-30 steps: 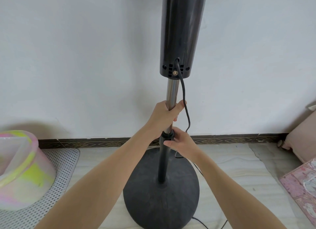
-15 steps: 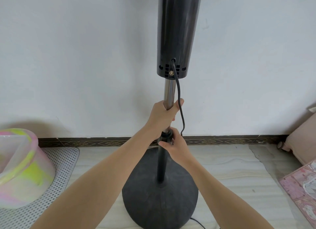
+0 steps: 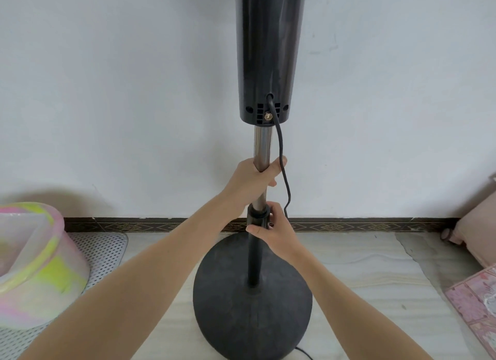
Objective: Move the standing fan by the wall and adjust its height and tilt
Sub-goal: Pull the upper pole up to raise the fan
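I see the standing fan (image 3: 268, 50) dead center, upright against the white wall (image 3: 120, 91), its long axis vertical, running from the round black base (image 3: 252, 314) on the floor up out of the top of the frame. The black motor housing (image 3: 268, 64) faces me with its back; I can't see the blades or which way the head points. 1 brass screw and a vent grid sit at the housing's lower end.

My left hand (image 3: 252, 182) is clenched around the chrome inner pole (image 3: 261, 147), thumb on the right side, fingers wrapped round the far side. The pole passes straight through the fist. My right hand (image 3: 276, 230) sits just below it, grasping the black height collar (image 3: 257, 217) where the chrome tube enters the black lower tube (image 3: 253, 257); fingers curl over the collar's right and front, thumb underneath. The 2 hands are near each other, not touching.

The black power cord (image 3: 281, 169) drops from the housing, runs just beside my left thumb and passes behind my right hand.

No brand, label or writing readable on the fan.

Left: a pastel pink-yellow tub (image 3: 35, 265) on a perforated white mat (image 3: 104, 252). Right: a pink cushion (image 3: 475, 236) and a pink printed sheet (image 3: 475, 303), print too small to read. A patterned dark baseboard (image 3: 349, 225) runs along the wall.
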Tool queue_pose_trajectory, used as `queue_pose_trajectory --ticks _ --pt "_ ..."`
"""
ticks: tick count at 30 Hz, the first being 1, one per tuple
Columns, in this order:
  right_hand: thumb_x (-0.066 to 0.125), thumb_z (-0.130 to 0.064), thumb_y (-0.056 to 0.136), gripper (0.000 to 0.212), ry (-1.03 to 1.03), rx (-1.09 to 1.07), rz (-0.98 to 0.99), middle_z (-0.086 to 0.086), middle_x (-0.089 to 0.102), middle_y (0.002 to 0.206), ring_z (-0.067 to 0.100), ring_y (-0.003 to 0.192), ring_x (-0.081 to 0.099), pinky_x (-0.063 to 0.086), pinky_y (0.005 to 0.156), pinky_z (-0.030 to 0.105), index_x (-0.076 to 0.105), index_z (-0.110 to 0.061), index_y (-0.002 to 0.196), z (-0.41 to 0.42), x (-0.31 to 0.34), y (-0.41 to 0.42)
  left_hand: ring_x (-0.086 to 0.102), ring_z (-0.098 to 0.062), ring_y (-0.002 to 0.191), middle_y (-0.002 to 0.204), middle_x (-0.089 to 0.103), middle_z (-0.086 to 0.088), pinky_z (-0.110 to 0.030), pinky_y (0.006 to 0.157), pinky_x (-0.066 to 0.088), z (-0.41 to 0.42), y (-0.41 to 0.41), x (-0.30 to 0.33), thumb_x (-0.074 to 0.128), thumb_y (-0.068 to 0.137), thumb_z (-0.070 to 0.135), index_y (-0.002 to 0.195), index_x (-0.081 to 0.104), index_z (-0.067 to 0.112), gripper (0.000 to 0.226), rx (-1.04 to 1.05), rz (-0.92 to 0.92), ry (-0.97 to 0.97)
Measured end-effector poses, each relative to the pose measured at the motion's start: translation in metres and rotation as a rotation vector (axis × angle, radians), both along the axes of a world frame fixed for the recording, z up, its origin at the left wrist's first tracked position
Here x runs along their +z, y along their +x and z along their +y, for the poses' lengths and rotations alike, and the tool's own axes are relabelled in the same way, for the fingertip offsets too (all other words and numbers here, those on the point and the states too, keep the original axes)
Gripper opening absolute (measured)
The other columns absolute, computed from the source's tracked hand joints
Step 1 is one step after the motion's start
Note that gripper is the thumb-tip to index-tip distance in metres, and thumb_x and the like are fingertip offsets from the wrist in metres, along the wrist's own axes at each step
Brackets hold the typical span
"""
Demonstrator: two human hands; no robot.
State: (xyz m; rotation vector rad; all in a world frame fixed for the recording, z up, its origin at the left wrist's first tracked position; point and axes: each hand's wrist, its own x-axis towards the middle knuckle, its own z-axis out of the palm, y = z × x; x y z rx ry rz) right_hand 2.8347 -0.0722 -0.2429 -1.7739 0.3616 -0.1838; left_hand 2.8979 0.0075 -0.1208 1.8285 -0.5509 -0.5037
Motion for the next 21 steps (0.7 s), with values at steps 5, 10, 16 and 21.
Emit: queue_pose_trajectory --ticks 5,10,16,21 --pt "0.059 -0.003 0.085 0.040 0.074 0.107 -0.007 -0.008 0.058 0.118 0.019 0.118 0.052 0.040 0.105 0.035 0.049 -0.032 0.111 -0.013 0.007 -0.014 0.043 -0.010 0.125 0.129 0.053 0.002 -0.024 0.101 0.034 0.029 0.012 -0.012 0.048 0.093 0.008 0.122 0.049 0.015 0.030 -0.340 0.175 -0.117" --pt "0.057 -0.017 0.083 0.049 0.165 0.152 -0.071 0.004 0.059 0.130 0.020 0.125 0.051 0.037 0.109 0.042 0.050 -0.017 0.131 -0.021 0.030 -0.022 0.032 -0.017 0.137 0.145 0.039 0.003 -0.045 0.114 0.026 0.050 -0.004 -0.115 0.053 0.079 -0.009 0.139 0.033 0.021 0.070 -0.216 0.337 -0.083" --pt "0.064 -0.015 0.084 0.011 -0.025 -0.122 -0.215 0.004 0.063 0.092 0.008 0.078 0.057 0.047 0.073 0.017 0.056 -0.015 0.092 0.012 0.062 0.008 0.054 -0.011 0.096 0.104 0.059 0.007 -0.023 0.082 0.045 -0.004 -0.031 -0.156 0.073 0.075 0.018 0.114 0.047 0.023 0.048 0.184 0.205 -0.064" --pt "0.055 -0.022 0.088 0.035 0.004 -0.351 -0.226 0.009 0.041 0.051 0.009 0.039 0.041 0.043 0.047 0.019 0.043 -0.010 0.058 0.025 0.072 0.036 0.058 -0.019 0.085 0.090 0.063 -0.004 -0.032 0.084 0.050 -0.015 -0.026 -0.155 0.071 0.076 0.009 0.102 0.057 0.010 0.030 0.296 0.234 -0.173"
